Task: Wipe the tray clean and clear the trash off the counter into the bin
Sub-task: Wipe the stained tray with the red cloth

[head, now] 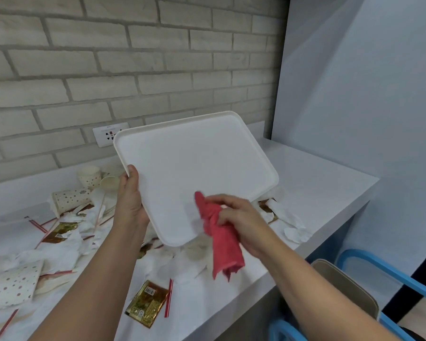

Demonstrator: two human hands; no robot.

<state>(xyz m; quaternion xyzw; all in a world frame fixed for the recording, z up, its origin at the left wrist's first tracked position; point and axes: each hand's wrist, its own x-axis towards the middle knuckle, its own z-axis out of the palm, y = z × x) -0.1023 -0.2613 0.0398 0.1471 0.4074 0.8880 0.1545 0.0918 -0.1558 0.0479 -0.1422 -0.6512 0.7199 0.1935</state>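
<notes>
Tray (194, 168): white, tilting above the counter (317, 183). The left hand (130, 200) is gripping its left edge, thumb lying over the rim, fingers hidden behind.
Red cloth (221, 237): the right hand (241, 222) is clutching its bunched middle, with its upper end touching the tray's face just beyond the fingertips.
Trash: dotted paper cup (70, 199), sauce packet (146, 302) and crumpled napkins (293, 227), lying on the counter beneath both hands.
Beige container (342, 284): possibly the bin, standing below the right forearm.
</notes>
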